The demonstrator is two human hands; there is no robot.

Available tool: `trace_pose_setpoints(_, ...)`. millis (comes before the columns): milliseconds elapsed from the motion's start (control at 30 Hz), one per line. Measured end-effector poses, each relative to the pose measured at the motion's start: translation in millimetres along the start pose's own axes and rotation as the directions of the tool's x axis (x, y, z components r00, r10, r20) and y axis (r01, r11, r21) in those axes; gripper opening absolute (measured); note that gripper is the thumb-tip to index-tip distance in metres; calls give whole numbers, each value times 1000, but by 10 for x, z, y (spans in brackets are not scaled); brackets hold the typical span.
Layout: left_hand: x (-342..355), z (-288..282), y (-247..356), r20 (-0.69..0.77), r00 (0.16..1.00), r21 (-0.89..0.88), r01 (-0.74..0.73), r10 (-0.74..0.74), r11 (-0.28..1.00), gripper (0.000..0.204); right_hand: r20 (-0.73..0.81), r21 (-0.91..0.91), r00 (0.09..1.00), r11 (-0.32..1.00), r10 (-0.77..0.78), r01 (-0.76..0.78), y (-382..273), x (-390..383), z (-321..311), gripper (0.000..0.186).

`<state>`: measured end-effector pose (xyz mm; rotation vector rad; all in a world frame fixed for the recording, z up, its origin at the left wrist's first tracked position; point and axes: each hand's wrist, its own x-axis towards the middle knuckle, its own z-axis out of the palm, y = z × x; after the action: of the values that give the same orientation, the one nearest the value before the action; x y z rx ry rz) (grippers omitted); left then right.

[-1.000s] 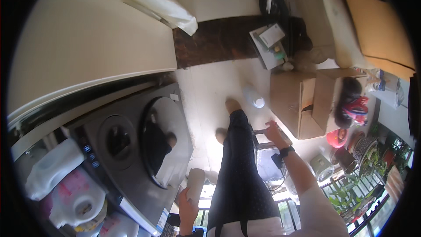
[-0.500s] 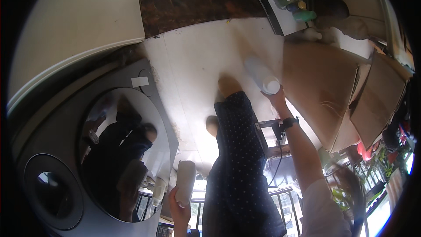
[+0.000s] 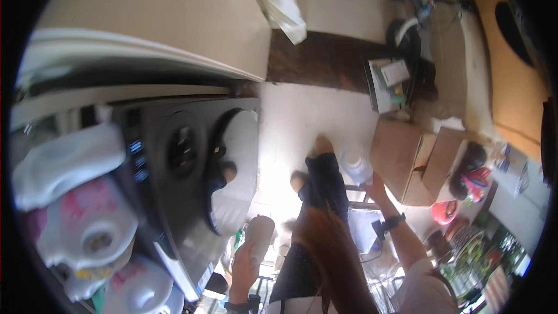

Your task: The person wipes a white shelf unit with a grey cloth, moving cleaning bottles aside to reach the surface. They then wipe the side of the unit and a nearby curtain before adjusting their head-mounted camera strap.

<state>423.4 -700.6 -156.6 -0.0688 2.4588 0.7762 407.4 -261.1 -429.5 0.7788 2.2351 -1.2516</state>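
My left hand (image 3: 242, 267) is closed around a pale, whitish bottle (image 3: 260, 235), held upright near the washing machine's front. To the right, my right hand (image 3: 375, 187) grips a white, translucent bottle (image 3: 356, 166) by its lower part, above the floor beside my feet. Both bottles are somewhat blurred, and the fingers are partly hidden behind them. Long hair (image 3: 325, 238) hangs between my arms, over my dark dotted trousers (image 3: 325, 180).
On the left stands a grey washing machine (image 3: 174, 197) with large white jugs (image 3: 96, 221) on top. Cardboard boxes (image 3: 401, 166) and potted plants (image 3: 500, 256) line the right side. A dark mat (image 3: 325, 58) crosses the pale floor (image 3: 314, 104) ahead.
The view has swung, bringing the jugs on the washing machine, hanging hair and more of the room ahead into sight. Both hands still hold their bottles; the right one now appears lower.
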Motion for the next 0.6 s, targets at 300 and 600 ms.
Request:
trace_pose_setpoints(300,-1209,-1033,677,-249,964,-174,50,-93,983,46,395,77,903,986,-168,150,-2947,-2072,-1161,48)
trace_pose_setpoints(600,-2179,-1280,646,-484,831,-297,138,-274,945,45,517,34,742,876,-427,480,-3524,-2530,-894,49)
